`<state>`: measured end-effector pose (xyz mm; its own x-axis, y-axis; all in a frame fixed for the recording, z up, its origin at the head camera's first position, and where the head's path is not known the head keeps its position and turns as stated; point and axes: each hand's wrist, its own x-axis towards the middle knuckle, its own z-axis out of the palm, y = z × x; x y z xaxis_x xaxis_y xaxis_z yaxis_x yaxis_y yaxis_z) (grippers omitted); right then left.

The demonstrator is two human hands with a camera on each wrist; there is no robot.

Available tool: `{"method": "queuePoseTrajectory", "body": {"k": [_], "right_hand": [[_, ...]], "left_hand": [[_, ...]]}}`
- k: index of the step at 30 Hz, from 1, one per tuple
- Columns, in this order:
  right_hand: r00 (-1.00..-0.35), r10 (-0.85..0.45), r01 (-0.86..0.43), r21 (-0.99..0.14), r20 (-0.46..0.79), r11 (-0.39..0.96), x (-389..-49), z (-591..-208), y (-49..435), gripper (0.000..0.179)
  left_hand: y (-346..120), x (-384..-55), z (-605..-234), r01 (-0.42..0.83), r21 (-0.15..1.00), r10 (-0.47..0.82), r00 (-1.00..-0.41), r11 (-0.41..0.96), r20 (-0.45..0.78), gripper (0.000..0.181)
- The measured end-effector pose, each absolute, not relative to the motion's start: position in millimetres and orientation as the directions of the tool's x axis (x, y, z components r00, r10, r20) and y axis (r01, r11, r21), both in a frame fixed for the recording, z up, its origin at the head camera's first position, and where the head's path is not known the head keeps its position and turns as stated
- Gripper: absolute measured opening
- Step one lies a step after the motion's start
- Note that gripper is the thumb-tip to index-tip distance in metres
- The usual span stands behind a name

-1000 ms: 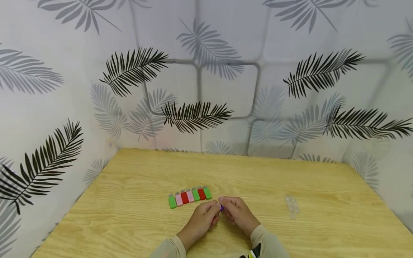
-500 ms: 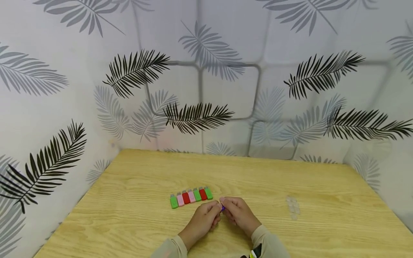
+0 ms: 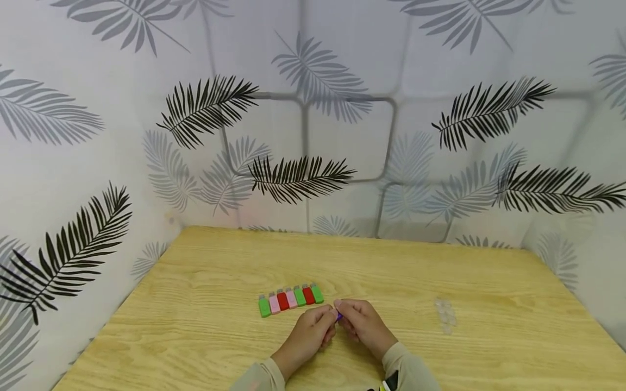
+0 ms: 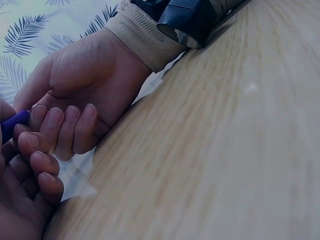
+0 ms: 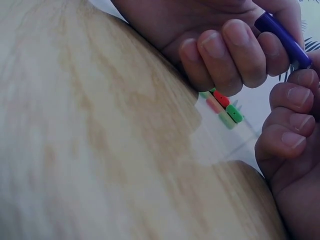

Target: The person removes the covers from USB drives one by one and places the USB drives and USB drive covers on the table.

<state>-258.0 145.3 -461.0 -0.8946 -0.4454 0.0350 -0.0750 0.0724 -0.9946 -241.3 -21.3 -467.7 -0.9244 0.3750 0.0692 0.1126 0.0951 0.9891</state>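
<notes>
Near the table's front, my left hand [image 3: 305,332] and right hand [image 3: 364,325] meet fingertip to fingertip around a small purple USB stick [image 3: 339,316]. In the right wrist view the left thumb and forefinger pinch the body of the purple stick [image 5: 282,40]. The right hand [image 5: 295,130] grips its far end, which the fingers hide. The other fingers of both hands are curled. Just beyond the left hand, several green, pink and red USB sticks [image 3: 290,297] lie side by side in a slanting row, metal plugs facing away.
On the right of the wooden table [image 3: 220,260] lies a small group of clear plastic pieces [image 3: 445,315], perhaps caps. Leaf-patterned cloth [image 3: 342,136] hangs behind and at the sides. A dark device [image 4: 187,22] sits at the right wrist.
Both hands keep their hold on the purple USB stick with almost no movement. The head view has shifted very slightly.
</notes>
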Motion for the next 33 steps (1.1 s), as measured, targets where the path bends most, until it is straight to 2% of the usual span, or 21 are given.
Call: {"method": "queuePoseTrajectory", "body": {"k": [5, 14, 24, 33], "right_hand": [[-0.898, -0.439, -0.074, -0.995, 0.036, 0.070, -257, -458, 146, 0.051], [-0.908, -0.414, -0.109, -0.992, 0.070, 0.070, -261, -458, 150, 0.053], [-0.899, -0.434, -0.097, -0.993, 0.060, 0.062, -260, -464, 147, 0.052], [-0.917, -0.397, -0.079, -0.995, 0.049, 0.061, -258, -466, 143, 0.054]], "left_hand": [[-20, -241, -465, 0.129, 0.986, 0.377, -0.923, 0.103, 0.081, 0.040], [-17, -228, -433, 0.159, 0.984, 0.385, -0.915, 0.074, 0.119, 0.039], [-20, -240, -462, 0.129, 0.985, 0.376, -0.924, 0.115, 0.077, 0.039], [-22, -241, -466, 0.105, 0.991, 0.380, -0.923, 0.083, 0.066, 0.041]]}}
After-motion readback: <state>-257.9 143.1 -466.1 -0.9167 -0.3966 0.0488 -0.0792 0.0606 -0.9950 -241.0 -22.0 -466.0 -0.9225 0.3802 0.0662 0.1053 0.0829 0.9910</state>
